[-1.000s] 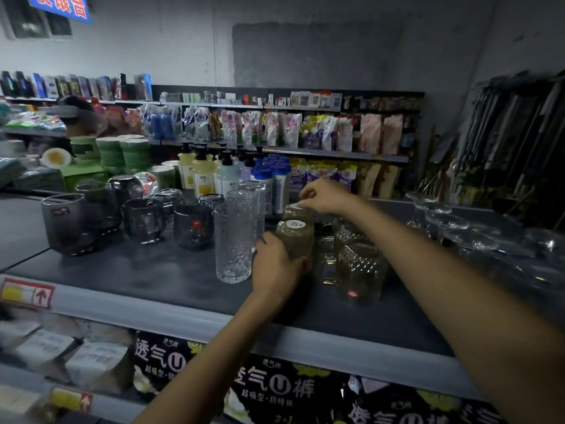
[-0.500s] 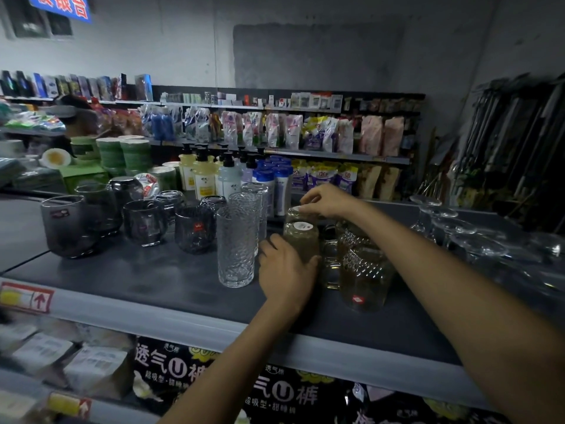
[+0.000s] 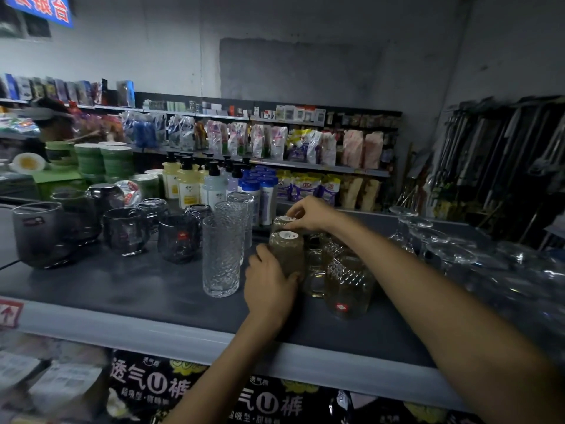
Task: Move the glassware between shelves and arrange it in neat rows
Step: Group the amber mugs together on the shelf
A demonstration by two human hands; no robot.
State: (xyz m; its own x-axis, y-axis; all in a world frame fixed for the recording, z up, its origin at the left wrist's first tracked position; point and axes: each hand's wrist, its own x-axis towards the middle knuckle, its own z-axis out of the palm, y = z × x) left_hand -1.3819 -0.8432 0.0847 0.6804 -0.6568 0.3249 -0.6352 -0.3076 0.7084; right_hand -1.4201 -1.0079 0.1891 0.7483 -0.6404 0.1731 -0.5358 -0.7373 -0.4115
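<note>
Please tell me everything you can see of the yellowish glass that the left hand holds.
The yellowish glass is a short, smooth tumbler of tinted, see-through glass, with a round white sticker on its top. It stands on the grey shelf between a tall clear glass and a patterned mug. The left hand grips its lower part.

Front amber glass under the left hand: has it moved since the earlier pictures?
No: the front amber glass stays between the tall textured glass and the patterned mug, as before.

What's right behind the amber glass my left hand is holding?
A second amber glass, white sticker on top, pinched by fingers of the right hand. Its lower part is hidden by the front glass.
</note>
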